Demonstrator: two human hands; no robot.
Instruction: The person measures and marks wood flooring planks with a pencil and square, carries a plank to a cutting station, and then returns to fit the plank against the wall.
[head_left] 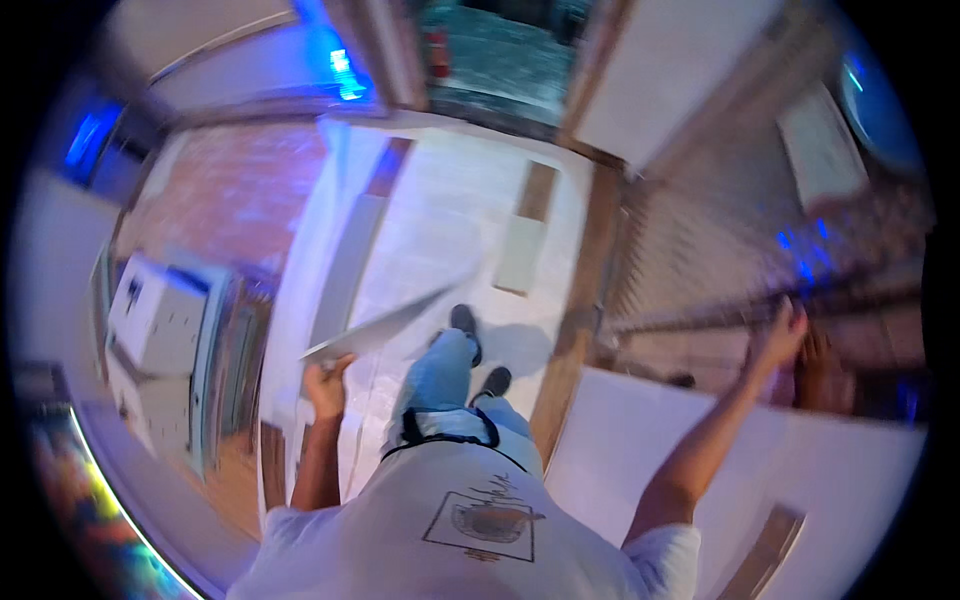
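Note:
A thin grey board [400, 323] slants across the white floor beside my legs, gripped at its lower end by my left hand [328, 385]. My right hand [782, 335] reaches out to the far right, near a dark horizontal edge [718, 315]; its fingers are blurred, and I cannot tell whether they grip it. Just beyond that hand is a brown shape, too blurred to name. Two narrow strips lie flat ahead of me, a long grey one [345, 263] and a short pale one [518, 255], each with brown at its far end.
Stacked white cartons and panels [160, 320] stand at the left. A white surface [630, 450] is at the lower right. Wooden trim [595, 230] runs along the white floor's right side. A doorway [495, 70] is ahead, and a colourful lit panel [85, 490] is at the lower left.

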